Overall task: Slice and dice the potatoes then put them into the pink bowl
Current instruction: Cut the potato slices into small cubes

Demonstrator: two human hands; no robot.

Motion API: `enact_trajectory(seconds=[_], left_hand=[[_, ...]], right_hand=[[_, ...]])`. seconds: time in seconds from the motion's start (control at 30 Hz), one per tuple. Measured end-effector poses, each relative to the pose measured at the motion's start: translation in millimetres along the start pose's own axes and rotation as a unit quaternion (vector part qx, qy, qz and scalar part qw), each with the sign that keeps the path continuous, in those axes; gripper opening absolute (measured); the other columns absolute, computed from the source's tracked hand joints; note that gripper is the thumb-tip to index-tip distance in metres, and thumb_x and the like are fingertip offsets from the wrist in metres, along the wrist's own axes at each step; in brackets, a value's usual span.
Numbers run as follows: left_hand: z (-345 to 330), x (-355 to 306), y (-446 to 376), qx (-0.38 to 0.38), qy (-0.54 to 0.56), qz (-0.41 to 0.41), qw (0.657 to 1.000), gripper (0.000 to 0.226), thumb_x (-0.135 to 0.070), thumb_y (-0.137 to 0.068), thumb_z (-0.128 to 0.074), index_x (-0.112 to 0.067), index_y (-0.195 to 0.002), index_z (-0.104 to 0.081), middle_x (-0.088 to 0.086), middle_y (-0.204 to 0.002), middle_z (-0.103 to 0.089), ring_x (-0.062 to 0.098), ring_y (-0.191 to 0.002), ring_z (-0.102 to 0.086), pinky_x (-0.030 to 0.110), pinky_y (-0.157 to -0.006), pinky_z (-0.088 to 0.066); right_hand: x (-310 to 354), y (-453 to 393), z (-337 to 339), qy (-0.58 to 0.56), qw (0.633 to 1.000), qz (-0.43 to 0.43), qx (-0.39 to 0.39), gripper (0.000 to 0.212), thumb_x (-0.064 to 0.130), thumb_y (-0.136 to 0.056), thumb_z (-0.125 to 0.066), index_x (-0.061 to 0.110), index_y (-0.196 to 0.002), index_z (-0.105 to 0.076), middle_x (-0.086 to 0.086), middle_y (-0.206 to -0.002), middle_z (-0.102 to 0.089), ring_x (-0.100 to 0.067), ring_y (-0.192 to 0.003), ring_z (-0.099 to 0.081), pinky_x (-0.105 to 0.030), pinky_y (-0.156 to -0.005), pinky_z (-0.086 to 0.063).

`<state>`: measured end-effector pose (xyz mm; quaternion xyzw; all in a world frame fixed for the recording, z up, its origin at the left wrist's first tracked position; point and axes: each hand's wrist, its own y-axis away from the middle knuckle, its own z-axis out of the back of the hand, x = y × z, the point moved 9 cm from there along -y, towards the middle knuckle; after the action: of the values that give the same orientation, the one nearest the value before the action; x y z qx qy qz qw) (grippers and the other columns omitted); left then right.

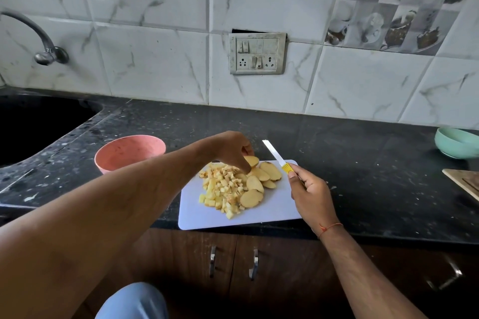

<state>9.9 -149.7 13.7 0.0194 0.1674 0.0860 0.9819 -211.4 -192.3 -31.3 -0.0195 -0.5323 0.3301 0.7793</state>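
My left hand (234, 149) reaches over the cutting board (207, 215), fingertips pinching a potato slice (252, 160) at the board's far edge. My right hand (309, 191) grips the knife (278, 159) by its yellow handle, blade raised off the board's far right corner, pointing away. Diced potato (223, 189) heaped mid-board; more uncut slices (255, 184) just right of the heap. Pink bowl (129, 153) on the table left of the board, no potato visible in it. Green bowl (457, 142) well to the right. Step, I judge: dicing remaining slices. Next: lay the pinched slice flat, steady it, bring the blade down
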Motion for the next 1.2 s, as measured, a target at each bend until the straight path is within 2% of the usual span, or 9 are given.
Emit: enact_trajectory(seconds=[0.23,0.33,0.47,0.63,0.73,0.8,0.93,1.07,1.2], left_hand=[[31.8,21.6,30.5,-0.157,0.203,0.056,0.965,0.047,-0.043,-0.079,-0.093,-0.025,-0.118,-0.073,-0.008,-0.103,-0.075,0.015,-0.096,-0.072,0.03,-0.077,-0.059],[28.9,33.1,63.6,-0.197,0.274,0.073,0.939,0.049,-0.045,-0.089,-0.084,-0.026,-0.13,-0.066,-0.009,-0.107,-0.073,0.01,-0.093,-0.074,0.03,-0.075,-0.064],[13.5,52.1,117.7,-0.233,0.218,0.096,0.943,0.049,-0.049,-0.098,-0.071,-0.03,-0.141,-0.061,-0.013,-0.12,-0.069,0.006,-0.106,-0.07,0.023,-0.08,-0.058],[-5.3,76.5,168.4,-0.272,0.21,0.137,0.929,0.031,-0.046,-0.103,-0.059,-0.02,-0.119,-0.067,-0.01,-0.107,-0.078,0.005,-0.093,-0.073,0.039,-0.089,-0.062],[-15.7,96.5,184.9,-0.287,0.235,0.171,0.913,0.056,-0.052,-0.103,-0.057,-0.019,-0.148,-0.058,-0.004,-0.129,-0.073,0.011,-0.111,-0.071,0.041,-0.099,-0.06],[-17.4,102.4,189.9,-0.292,0.246,0.176,0.907,0.056,-0.05,-0.105,-0.057,-0.021,-0.152,-0.055,-0.004,-0.137,-0.069,0.014,-0.118,-0.068,0.041,-0.102,-0.058],[-16.7,99.8,190.2,-0.286,0.244,0.173,0.91,0.051,-0.048,-0.106,-0.055,-0.021,-0.15,-0.056,-0.005,-0.127,-0.071,0.01,-0.108,-0.068,0.03,-0.089,-0.056],[-17.6,97.4,187.9,-0.267,0.209,0.185,0.922,0.051,-0.046,-0.105,-0.053,-0.021,-0.15,-0.053,-0.005,-0.117,-0.073,0.004,-0.094,-0.068,0.025,-0.074,-0.052],[-27.0,93.6,180.3,-0.222,0.129,0.208,0.944,0.056,-0.048,-0.103,-0.051,-0.022,-0.153,-0.051,0.006,-0.141,-0.062,0.023,-0.121,-0.063,0.036,-0.099,-0.053]], right_hand=[[-0.4,0.6,1.1,-0.002,1.0,-0.007,-0.003,0.032,0.026,-0.107,-0.055,0.025,-0.136,-0.068,0.033,-0.066,-0.06,0.005,-0.066,-0.057,-0.018,-0.067,-0.043],[1.0,1.2,1.3,-0.003,1.0,-0.003,-0.004,0.03,0.025,-0.107,-0.055,0.028,-0.133,-0.069,0.025,-0.061,-0.059,0.0,-0.058,-0.053,-0.022,-0.062,-0.043],[0.4,0.6,1.9,0.013,1.0,0.004,-0.01,0.029,0.027,-0.107,-0.055,0.034,-0.131,-0.07,0.015,-0.057,-0.055,-0.005,-0.054,-0.045,-0.026,-0.056,-0.043],[17.3,11.6,3.8,0.068,0.995,0.054,-0.041,0.033,0.028,-0.105,-0.055,0.027,-0.135,-0.07,0.003,-0.059,-0.061,-0.011,-0.05,-0.048,-0.024,-0.049,-0.044],[36.9,36.2,-12.9,0.111,0.989,0.1,-0.019,0.036,0.029,-0.104,-0.057,0.03,-0.138,-0.067,0.004,-0.054,-0.056,-0.013,-0.047,-0.047,-0.027,-0.048,-0.043],[57.5,62.1,-37.0,0.144,0.979,0.138,0.029,0.037,0.032,-0.104,-0.058,0.033,-0.141,-0.064,0.006,-0.055,-0.06,-0.011,-0.047,-0.049,-0.028,-0.048,-0.046],[102.4,116.0,-89.5,0.269,0.93,0.236,0.086,0.04,0.041,-0.104,-0.047,0.036,-0.143,-0.059,0.01,-0.054,-0.056,-0.008,-0.047,-0.052,-0.027,-0.042,-0.042],[110.0,131.2,-111.4,0.378,0.89,0.237,0.096,0.039,0.036,-0.101,-0.047,0.032,-0.138,-0.06,0.007,-0.052,-0.055,-0.013,-0.042,-0.052,-0.03,-0.036,-0.04],[106.0,123.4,-104.8,0.426,0.873,0.224,0.082,0.042,0.031,-0.095,-0.065,0.027,-0.137,-0.065,0.006,-0.05,-0.054,-0.015,-0.039,-0.051,-0.026,-0.034,-0.032]])
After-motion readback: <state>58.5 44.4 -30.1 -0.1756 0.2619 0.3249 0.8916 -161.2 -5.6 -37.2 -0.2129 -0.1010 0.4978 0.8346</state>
